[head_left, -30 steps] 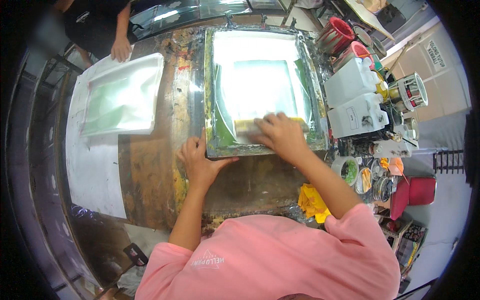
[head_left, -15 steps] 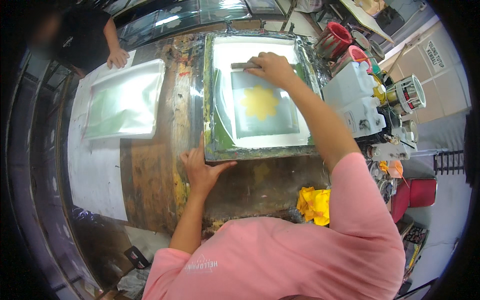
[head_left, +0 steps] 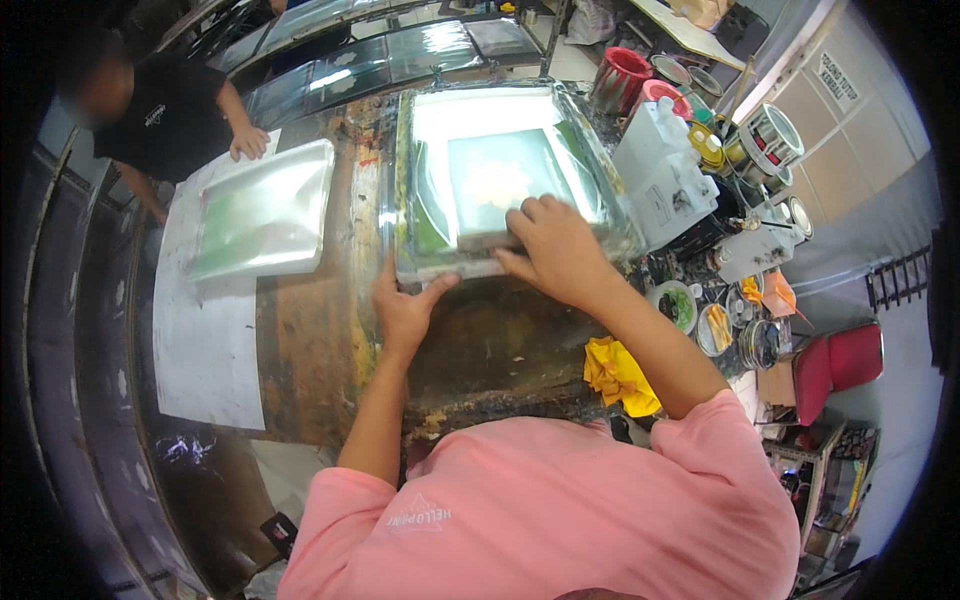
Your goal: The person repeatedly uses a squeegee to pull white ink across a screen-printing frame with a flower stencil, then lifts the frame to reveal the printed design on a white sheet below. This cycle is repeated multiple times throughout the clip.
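Beneath my right hand [head_left: 555, 250]: squeegee [head_left: 482, 241], gripped, on screen [head_left: 490, 112]. Left hand [head_left: 403, 312] splayed against frame [head_left: 404, 180]. Likely stroke's end; needs lifting.

A: Screen frame [head_left: 403, 190] status?
B: Upper middle of view. Roughly rectangular, dark rim, paint-smeared. Can't tell if it sits fully flat.
A: Mesh [head_left: 430, 234]?
B: Green at left and right, white band along the top. Pale grey-blue rectangle [head_left: 475, 165] mid-mesh, whitish patch in it, outline washed out by glare.
A: Scraper [head_left: 484, 241]?
B: Narrow grey-brown bar, blurred. Lies crosswise at the rectangle's lower edge, near the frame's lower rim. Gripped toward its right end; that end's hidden.
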### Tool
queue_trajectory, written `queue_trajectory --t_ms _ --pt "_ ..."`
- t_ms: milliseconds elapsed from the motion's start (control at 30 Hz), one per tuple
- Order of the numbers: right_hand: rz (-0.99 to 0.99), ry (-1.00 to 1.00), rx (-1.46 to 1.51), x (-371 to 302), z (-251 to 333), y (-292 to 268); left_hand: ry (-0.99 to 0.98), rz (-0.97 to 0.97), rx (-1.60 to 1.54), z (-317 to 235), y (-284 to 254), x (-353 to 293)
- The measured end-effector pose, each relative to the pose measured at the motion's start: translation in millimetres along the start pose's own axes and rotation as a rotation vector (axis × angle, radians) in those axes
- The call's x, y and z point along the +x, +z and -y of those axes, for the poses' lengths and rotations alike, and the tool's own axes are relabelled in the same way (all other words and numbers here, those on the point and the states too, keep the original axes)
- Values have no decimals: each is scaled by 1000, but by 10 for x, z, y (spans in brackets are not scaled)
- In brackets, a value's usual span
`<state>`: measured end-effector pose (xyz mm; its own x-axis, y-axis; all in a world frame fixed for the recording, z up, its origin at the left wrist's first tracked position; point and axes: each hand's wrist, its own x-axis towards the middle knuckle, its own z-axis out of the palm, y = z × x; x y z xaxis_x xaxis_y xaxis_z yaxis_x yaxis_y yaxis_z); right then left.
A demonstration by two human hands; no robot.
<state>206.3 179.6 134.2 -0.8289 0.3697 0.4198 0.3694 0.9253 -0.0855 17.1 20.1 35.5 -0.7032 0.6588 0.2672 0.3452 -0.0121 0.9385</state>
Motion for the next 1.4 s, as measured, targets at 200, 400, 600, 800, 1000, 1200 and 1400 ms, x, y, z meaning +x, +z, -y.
queue_trajectory --t_ms 200,400,600,800,1000,1200,1400 --pt "-430 -74 -193 816 -209 -395 179 -52 -76 -487 -10 430" --pt "-460 -66 -195 1386 -417 -719 146 225 1106 -47 -26 18" --pt "-379 -6 -48 1723 -519 -959 107 318 960 83 98 -47" --pt "-384 -7 -97 1884 -529 -1064 271 -21 463 -210 252 683" --pt "-389 2 -82 1813 -535 -1029 213 -258 438 -48 -541 1003" --pt "-363 14 -142 1757 -509 -960 96 -388 590 518 -1883 1326" --pt "-339 20 -158 1681 -478 -942 -70 -349 1049 778 -2504 1591"
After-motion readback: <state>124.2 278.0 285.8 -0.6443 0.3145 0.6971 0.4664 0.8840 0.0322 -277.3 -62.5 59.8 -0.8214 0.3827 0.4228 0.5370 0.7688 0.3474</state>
